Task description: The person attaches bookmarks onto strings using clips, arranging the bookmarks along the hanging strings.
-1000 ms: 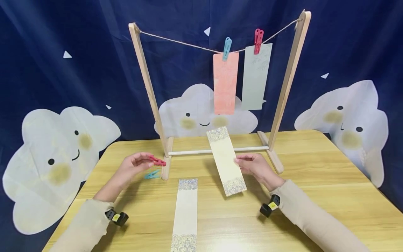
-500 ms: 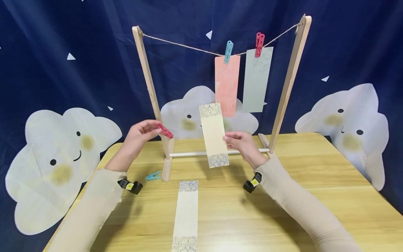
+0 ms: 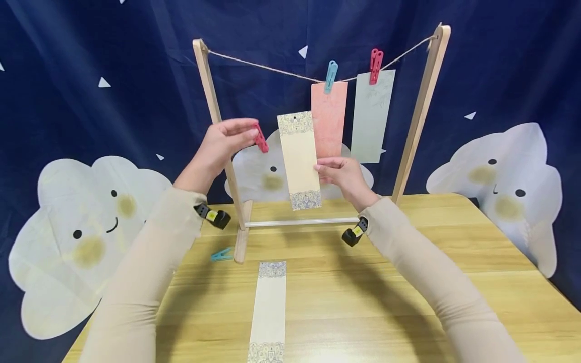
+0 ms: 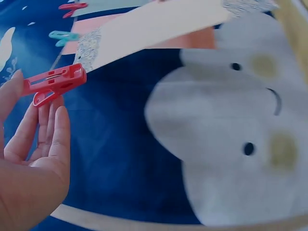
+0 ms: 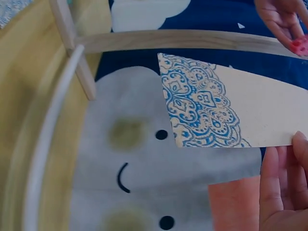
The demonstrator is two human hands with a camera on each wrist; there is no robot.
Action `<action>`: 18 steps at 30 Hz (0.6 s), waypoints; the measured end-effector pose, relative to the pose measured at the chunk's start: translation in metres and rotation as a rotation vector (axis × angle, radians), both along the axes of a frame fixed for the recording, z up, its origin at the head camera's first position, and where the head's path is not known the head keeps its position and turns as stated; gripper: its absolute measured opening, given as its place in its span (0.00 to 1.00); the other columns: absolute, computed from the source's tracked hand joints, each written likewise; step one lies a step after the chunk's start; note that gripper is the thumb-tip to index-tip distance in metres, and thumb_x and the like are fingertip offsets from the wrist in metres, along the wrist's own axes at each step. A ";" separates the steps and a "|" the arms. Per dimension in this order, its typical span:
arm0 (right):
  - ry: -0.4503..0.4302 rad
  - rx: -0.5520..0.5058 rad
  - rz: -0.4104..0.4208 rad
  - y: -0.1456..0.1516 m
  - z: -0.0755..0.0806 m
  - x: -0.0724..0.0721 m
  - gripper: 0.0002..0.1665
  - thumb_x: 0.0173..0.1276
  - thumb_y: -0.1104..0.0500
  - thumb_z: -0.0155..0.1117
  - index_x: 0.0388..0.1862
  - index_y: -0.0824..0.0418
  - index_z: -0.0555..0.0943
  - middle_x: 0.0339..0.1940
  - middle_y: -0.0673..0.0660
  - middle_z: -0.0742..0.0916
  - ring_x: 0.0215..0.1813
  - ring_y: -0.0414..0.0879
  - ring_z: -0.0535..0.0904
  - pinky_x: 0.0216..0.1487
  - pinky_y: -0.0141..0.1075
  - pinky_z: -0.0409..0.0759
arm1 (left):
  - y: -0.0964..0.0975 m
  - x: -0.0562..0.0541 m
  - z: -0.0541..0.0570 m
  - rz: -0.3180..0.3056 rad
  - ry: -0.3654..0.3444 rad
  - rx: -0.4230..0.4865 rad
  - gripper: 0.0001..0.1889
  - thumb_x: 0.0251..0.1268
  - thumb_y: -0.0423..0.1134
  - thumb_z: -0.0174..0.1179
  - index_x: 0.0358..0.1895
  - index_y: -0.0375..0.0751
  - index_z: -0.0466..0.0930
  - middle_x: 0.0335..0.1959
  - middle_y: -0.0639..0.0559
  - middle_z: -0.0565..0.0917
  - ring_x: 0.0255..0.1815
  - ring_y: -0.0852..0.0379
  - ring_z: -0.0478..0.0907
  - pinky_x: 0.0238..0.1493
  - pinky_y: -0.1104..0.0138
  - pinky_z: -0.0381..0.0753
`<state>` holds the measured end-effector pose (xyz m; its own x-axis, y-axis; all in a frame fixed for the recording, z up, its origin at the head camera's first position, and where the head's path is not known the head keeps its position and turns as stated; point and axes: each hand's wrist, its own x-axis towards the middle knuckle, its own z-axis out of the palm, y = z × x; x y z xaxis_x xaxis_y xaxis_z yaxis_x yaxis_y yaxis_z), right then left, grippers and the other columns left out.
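My left hand (image 3: pixel 227 143) pinches a red clothespin (image 3: pixel 260 138) between thumb and fingers, level with the upper part of the stand's left post. In the left wrist view the red clothespin (image 4: pixel 55 83) points toward the paper strip. My right hand (image 3: pixel 342 174) pinches the right edge of a cream paper bookmark (image 3: pixel 299 161) with blue lace-like patterned ends and a small hole at its top. That bookmark hangs upright, slightly tilted, below the string (image 3: pixel 268 67) and in front of the coral paper strip (image 3: pixel 330 116). A blue clothespin (image 3: pixel 331 75) fixes the coral strip to the string.
A pale green strip (image 3: pixel 373 118) hangs at right under a red clothespin (image 3: pixel 375 66). The wooden stand has a left post (image 3: pixel 210 85), a right post (image 3: pixel 422 111) and a white bar (image 3: pixel 299 222). On the table lie another patterned bookmark (image 3: pixel 269 307) and a blue clothespin (image 3: pixel 221 254).
Both hands have risen from near the table toward the string. The left carries the red clothespin up and right; the right lifts the bookmark up and slightly left, turning it more upright.
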<state>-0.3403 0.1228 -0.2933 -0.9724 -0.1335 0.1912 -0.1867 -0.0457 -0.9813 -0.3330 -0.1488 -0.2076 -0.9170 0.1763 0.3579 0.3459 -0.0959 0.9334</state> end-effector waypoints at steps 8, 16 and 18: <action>0.028 -0.017 -0.010 -0.006 0.014 -0.007 0.15 0.60 0.65 0.68 0.45 0.70 0.82 0.30 0.49 0.88 0.31 0.41 0.83 0.38 0.33 0.83 | 0.020 -0.015 0.053 0.007 -0.010 0.128 0.12 0.59 0.25 0.61 0.47 0.28 0.80 0.32 0.51 0.84 0.31 0.60 0.80 0.44 0.70 0.80; 0.070 -0.052 -0.061 -0.010 0.021 -0.016 0.12 0.60 0.67 0.67 0.43 0.71 0.83 0.28 0.49 0.88 0.29 0.41 0.83 0.35 0.34 0.83 | 0.045 -0.025 0.101 0.080 -0.005 0.035 0.15 0.58 0.30 0.64 0.50 0.32 0.80 0.34 0.51 0.83 0.36 0.60 0.78 0.49 0.69 0.78; 0.073 -0.045 -0.065 -0.011 0.022 -0.018 0.11 0.60 0.66 0.67 0.42 0.69 0.84 0.28 0.49 0.88 0.29 0.41 0.84 0.35 0.34 0.83 | 0.050 -0.027 0.110 0.120 0.012 -0.002 0.15 0.58 0.32 0.64 0.49 0.33 0.80 0.35 0.50 0.83 0.36 0.60 0.78 0.50 0.70 0.78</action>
